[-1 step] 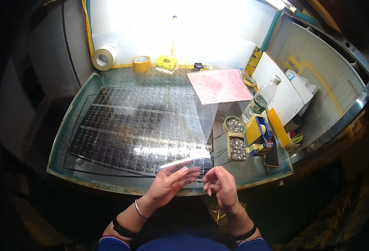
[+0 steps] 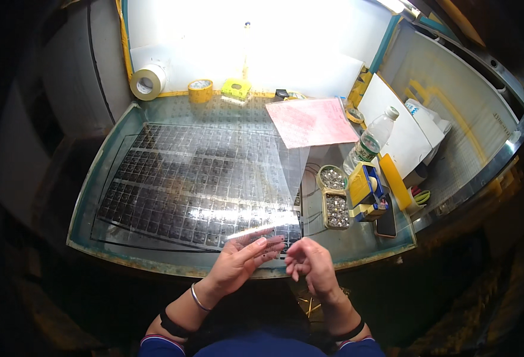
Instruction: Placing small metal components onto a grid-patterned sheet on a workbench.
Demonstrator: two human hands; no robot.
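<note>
- Apparently, a clear film (image 2: 214,178) lay over rows of dark squares (image 2: 193,220) on the bench (image 2: 363,245), its near edge at the left hand (image 2: 238,260).
- Left fingers were spread, apparently behind the film, thumb in front; whether they gripped it, I could not tell.
- Just beside, the right hand (image 2: 315,268) curled its fingers inward; whether they pinched anything small was unclear.
- Rightward stood tubs (image 2: 325,211) of shiny bits (image 2: 337,209); a tape dispenser (image 2: 363,184) partly hid a bottle (image 2: 373,140).
- Glare bleached the back wall (image 2: 196,65); the room's edges sank into darkness.
</note>
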